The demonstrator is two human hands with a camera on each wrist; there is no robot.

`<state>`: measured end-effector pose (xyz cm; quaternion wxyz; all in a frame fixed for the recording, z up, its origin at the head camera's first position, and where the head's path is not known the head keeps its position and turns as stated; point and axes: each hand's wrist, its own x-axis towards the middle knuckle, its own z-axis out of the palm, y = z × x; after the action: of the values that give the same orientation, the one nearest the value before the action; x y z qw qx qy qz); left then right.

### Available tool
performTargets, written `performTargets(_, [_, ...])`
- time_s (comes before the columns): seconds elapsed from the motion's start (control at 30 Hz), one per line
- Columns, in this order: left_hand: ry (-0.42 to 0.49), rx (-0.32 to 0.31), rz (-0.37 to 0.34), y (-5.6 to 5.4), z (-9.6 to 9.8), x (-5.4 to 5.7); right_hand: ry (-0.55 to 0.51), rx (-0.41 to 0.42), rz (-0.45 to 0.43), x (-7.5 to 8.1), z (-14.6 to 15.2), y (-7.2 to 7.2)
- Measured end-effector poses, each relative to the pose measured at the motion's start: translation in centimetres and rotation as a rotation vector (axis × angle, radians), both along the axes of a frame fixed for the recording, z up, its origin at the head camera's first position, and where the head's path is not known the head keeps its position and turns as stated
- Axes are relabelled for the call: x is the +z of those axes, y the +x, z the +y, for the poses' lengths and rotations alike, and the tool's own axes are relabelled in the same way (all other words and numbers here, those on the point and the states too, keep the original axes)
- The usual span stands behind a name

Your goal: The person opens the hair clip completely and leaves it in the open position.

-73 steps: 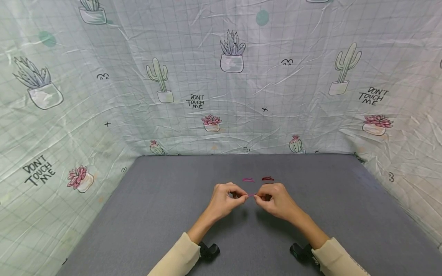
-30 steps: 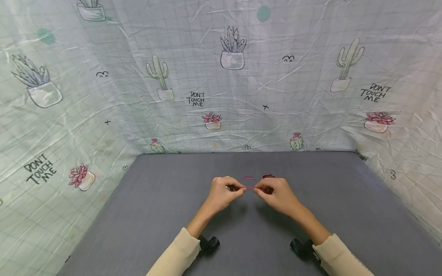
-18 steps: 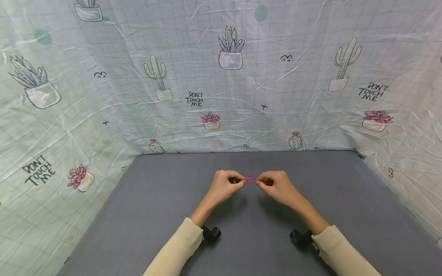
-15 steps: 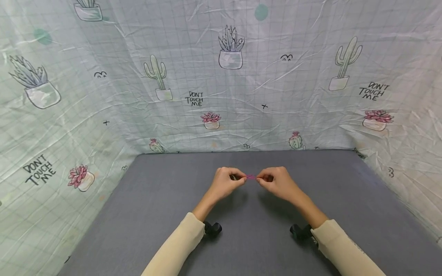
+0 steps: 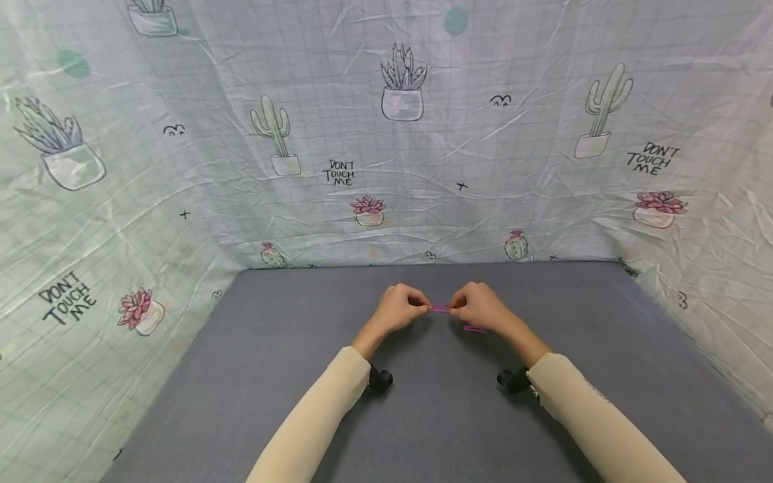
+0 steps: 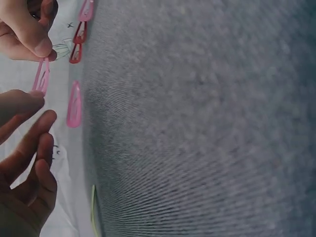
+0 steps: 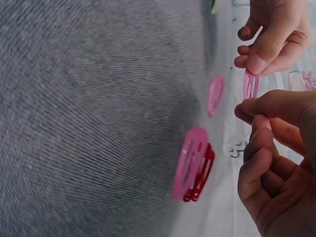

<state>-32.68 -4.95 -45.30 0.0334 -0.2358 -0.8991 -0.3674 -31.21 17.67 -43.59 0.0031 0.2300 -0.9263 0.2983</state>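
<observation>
A pink snap hair clip (image 5: 439, 308) is stretched between both hands, pinched at its two ends. The left hand (image 5: 398, 308) holds one end between thumb and finger, and the right hand (image 5: 479, 308) pinches the other. In the right wrist view this clip (image 7: 251, 85) has a slotted, open frame. Another pink clip (image 5: 474, 329) lies on the table just below the right hand in the head view. Loose pink clip (image 6: 74, 104) and red clips (image 6: 79, 32) appear near the hands in the left wrist view.
A grey tabletop (image 5: 272, 376) spreads under the arms. Behind it hangs a cactus-print cloth (image 5: 326, 228). In the right wrist view a pink clip (image 7: 190, 163) overlaps red clips (image 7: 203, 173). A thin green item (image 6: 93, 210) shows at the left wrist view's bottom.
Both hands have moved forward, away from the body, still pinching the pink hair clip. The right hand has turned, and a pink clip now shows below it. The red clips are now hidden in the head view.
</observation>
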Motion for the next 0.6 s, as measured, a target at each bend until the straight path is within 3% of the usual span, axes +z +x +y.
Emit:
performTargets(0.37, [-0.15,0.038,-0.043,-0.4,0.4,-0.5,0.069,-0.069,-0.05,-1.3,-0.7,-0.5])
performTargets(0.6, [-0.184,0.056,-0.047,-0.7,0.4,-0.6,0.103,-0.108,-0.058,-1.5,-1.2,-0.8])
